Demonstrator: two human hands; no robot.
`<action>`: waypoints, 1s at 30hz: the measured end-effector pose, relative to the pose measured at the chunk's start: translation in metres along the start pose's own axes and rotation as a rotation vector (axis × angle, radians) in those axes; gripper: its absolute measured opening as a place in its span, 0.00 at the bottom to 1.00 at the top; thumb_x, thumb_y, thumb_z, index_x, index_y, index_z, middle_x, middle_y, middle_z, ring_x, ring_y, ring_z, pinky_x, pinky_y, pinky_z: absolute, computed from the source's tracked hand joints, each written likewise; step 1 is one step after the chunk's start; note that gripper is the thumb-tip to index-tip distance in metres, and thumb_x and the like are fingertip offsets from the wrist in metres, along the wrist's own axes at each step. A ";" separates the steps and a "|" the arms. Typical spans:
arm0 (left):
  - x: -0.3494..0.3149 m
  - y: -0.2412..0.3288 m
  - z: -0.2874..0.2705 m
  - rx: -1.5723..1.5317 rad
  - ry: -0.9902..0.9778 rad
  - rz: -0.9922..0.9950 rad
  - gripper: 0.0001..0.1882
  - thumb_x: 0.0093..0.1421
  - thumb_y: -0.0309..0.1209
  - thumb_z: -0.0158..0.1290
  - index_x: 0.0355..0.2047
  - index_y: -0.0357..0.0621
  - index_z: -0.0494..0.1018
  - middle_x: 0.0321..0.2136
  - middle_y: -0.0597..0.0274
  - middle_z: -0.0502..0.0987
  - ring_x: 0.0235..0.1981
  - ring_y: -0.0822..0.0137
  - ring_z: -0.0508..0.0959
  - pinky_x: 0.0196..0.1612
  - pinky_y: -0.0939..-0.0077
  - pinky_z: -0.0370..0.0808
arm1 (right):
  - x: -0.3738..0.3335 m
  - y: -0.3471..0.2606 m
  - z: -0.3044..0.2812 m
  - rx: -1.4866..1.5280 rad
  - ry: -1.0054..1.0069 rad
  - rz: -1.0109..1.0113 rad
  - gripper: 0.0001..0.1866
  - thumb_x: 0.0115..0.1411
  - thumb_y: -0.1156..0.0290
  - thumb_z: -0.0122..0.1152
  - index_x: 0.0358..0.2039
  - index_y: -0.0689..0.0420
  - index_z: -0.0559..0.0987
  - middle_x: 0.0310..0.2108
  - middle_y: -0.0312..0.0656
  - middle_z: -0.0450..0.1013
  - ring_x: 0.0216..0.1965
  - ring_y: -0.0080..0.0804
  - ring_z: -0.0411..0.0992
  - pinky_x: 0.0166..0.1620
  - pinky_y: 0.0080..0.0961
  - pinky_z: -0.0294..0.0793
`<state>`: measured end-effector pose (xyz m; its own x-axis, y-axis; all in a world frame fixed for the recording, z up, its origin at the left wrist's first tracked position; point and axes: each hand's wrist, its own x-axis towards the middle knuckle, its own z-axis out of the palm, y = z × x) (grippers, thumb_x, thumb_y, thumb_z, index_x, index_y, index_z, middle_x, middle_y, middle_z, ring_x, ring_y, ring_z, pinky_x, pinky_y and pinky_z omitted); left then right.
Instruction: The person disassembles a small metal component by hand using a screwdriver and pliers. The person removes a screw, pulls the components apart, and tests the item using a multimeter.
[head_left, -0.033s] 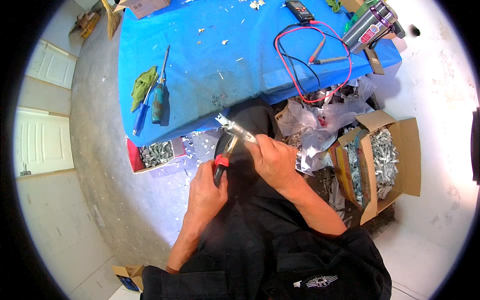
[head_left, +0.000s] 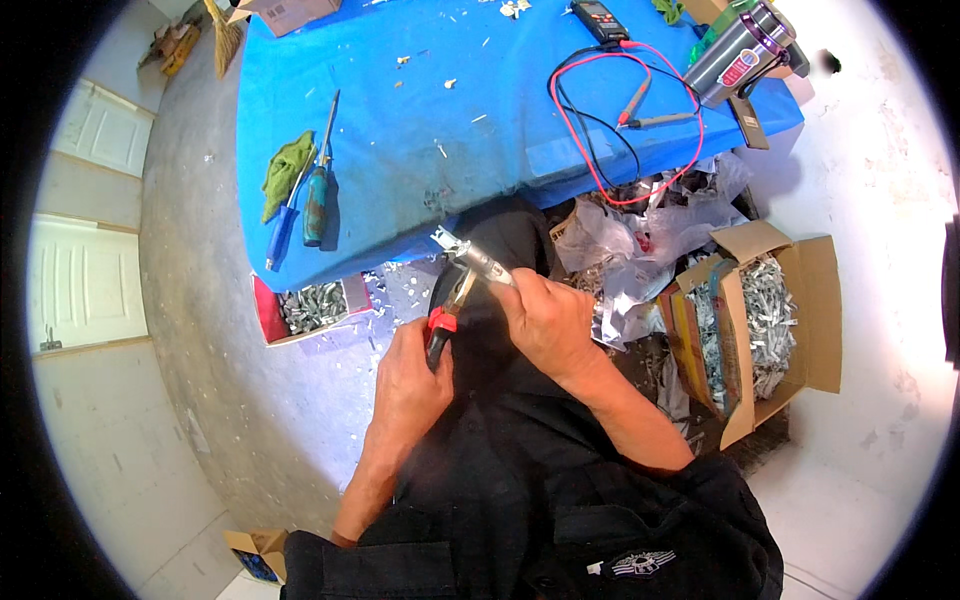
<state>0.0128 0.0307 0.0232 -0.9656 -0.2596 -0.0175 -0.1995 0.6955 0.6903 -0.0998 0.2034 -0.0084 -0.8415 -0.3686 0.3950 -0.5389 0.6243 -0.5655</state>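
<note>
My left hand (head_left: 412, 378) is wrapped round the red-and-black handles of a pair of pliers (head_left: 441, 322), above my dark-trousered leg. Its jaws reach up to a silver tube-shaped metal part (head_left: 484, 264) with a forked end, and seem to touch its underside. The lower end of that part is gripped by my right hand (head_left: 552, 322), thumb and fingers closed on it. The forked end points up and left, toward the table's near edge. Exactly what the plier jaws pinch is too small to make out.
On the blue-covered table (head_left: 440, 90) lie two screwdrivers (head_left: 317, 205), a green cloth (head_left: 288, 172), a multimeter (head_left: 598, 22) with leads and a steel jug (head_left: 738, 58). Below are a box of metal pieces (head_left: 318, 308) at left and a carton of silver strips (head_left: 770, 320) at right.
</note>
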 end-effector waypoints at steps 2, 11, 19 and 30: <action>0.002 -0.007 -0.002 0.042 -0.013 0.017 0.19 0.61 0.24 0.59 0.51 0.34 0.70 0.38 0.38 0.77 0.39 0.35 0.79 0.42 0.46 0.76 | 0.002 -0.002 -0.005 0.009 -0.047 0.024 0.18 0.66 0.56 0.63 0.27 0.54 0.73 0.17 0.45 0.72 0.18 0.51 0.74 0.21 0.46 0.70; 0.007 -0.002 -0.012 0.265 -0.049 0.008 0.24 0.58 0.23 0.60 0.54 0.34 0.69 0.42 0.40 0.76 0.43 0.37 0.79 0.44 0.49 0.76 | 0.013 -0.010 -0.028 -0.086 -0.201 0.029 0.21 0.67 0.54 0.63 0.24 0.56 0.73 0.15 0.46 0.74 0.18 0.52 0.76 0.21 0.46 0.72; 0.015 0.004 -0.017 0.289 -0.039 0.035 0.22 0.58 0.23 0.60 0.53 0.34 0.70 0.41 0.41 0.76 0.42 0.38 0.79 0.43 0.49 0.77 | 0.013 -0.017 -0.030 -0.216 -0.140 0.065 0.20 0.64 0.53 0.67 0.27 0.53 0.72 0.15 0.43 0.74 0.17 0.46 0.76 0.20 0.41 0.73; 0.021 -0.002 -0.002 0.343 -0.082 0.052 0.23 0.56 0.23 0.63 0.51 0.36 0.70 0.39 0.43 0.76 0.41 0.40 0.80 0.41 0.49 0.77 | 0.014 -0.008 -0.029 -0.193 -0.175 0.021 0.17 0.65 0.59 0.66 0.27 0.54 0.71 0.15 0.45 0.73 0.18 0.49 0.76 0.20 0.44 0.70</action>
<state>-0.0069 0.0222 0.0230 -0.9834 -0.1730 -0.0557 -0.1805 0.8944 0.4092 -0.1063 0.2125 0.0229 -0.8550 -0.4577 0.2438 -0.5185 0.7468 -0.4165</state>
